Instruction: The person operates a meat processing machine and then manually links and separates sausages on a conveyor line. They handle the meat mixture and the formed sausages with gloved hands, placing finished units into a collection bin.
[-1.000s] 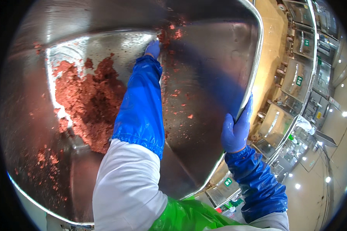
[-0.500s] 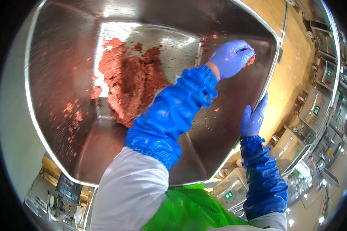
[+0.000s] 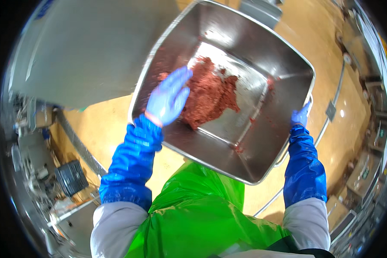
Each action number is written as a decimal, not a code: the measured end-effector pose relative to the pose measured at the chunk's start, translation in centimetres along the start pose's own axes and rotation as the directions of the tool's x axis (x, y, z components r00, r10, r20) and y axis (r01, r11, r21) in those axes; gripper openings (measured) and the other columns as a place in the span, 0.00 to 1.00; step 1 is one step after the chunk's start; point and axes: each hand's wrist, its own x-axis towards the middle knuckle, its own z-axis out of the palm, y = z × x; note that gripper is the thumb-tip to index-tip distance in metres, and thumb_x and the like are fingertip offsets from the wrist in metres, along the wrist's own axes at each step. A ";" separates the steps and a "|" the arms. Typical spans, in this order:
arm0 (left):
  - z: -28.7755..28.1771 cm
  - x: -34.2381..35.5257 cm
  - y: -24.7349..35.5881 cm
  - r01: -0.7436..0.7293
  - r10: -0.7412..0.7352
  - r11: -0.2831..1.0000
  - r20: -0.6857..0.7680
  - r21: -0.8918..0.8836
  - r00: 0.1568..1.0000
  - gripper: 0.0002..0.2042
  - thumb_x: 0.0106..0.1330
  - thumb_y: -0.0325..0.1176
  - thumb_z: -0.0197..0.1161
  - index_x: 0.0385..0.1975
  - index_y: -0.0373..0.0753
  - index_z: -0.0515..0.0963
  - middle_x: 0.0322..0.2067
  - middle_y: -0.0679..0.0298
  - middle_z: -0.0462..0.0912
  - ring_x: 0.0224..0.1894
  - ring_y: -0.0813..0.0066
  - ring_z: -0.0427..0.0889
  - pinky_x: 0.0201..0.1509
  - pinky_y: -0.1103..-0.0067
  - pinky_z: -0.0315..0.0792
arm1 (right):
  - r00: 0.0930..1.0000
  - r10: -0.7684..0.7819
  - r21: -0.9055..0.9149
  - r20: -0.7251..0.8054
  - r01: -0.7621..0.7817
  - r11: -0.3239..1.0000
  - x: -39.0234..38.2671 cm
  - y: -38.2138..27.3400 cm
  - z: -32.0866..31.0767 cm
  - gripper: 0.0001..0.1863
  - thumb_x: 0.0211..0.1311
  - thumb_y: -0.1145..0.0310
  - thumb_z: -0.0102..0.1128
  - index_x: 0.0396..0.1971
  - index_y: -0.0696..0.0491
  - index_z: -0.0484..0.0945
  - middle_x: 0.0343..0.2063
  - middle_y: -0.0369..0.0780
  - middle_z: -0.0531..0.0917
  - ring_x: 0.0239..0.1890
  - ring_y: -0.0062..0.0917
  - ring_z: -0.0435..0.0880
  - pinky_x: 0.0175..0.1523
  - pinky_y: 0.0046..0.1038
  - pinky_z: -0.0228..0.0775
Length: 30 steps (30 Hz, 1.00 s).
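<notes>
L hand [image 3: 168,98]'s gone from bin [image 3: 273,133]'s R wall to grnd meat [image 3: 210,92]'s L edge, fingers straight, grasp released; R hand [image 3: 300,117] still at bin edge, grip unclear.

**Bright Scene, Hard Glare, Soft Edges**

The light is strong, and the floor [image 3: 322,38] glows warm yellow, with a small white hotspot at right. Glare whitens part of the bin's [image 3: 262,43] bottom above the frame's centre; its walls are much darker. Sheen streaks the apron [image 3: 202,210] and sleeves [image 3: 129,167]. The left hand [image 3: 165,101] is blurred. At upper left the panel [image 3: 94,47] looks soft and dull. Machinery [image 3: 36,150] at left bends and smears toward the black, round-cornered rim.
</notes>
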 end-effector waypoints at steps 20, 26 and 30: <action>-17.7 -99.1 -2.3 0.902 -0.933 0.058 0.345 0.428 -0.104 0.19 0.68 0.44 0.52 0.50 0.38 0.76 0.52 0.53 0.79 0.56 0.54 0.76 0.61 0.68 0.69 | 0.801 -0.577 0.092 0.163 0.570 0.817 -38.0 -19.3 -7.2 0.32 0.58 0.67 0.59 0.63 0.58 0.64 0.58 0.53 0.71 0.59 0.46 0.69 0.64 0.41 0.60; -27.1 -96.2 -10.7 0.980 -0.996 -0.048 0.088 -0.194 -0.031 0.25 0.68 0.46 0.54 0.59 0.35 0.70 0.56 0.50 0.76 0.60 0.58 0.74 0.64 0.71 0.67 | 0.625 -0.749 0.357 0.219 0.663 0.658 -46.1 -42.2 -2.5 0.20 0.61 0.65 0.61 0.51 0.57 0.77 0.42 0.46 0.82 0.44 0.31 0.82 0.51 0.31 0.73; -35.7 -96.0 -16.5 0.945 -0.998 0.054 -0.035 -0.323 0.045 0.24 0.68 0.43 0.55 0.59 0.35 0.70 0.56 0.50 0.76 0.60 0.58 0.75 0.63 0.71 0.68 | 0.508 -0.821 0.627 0.260 0.558 0.544 -53.1 -57.7 -0.4 0.18 0.61 0.67 0.62 0.50 0.56 0.78 0.40 0.43 0.83 0.42 0.28 0.82 0.47 0.27 0.74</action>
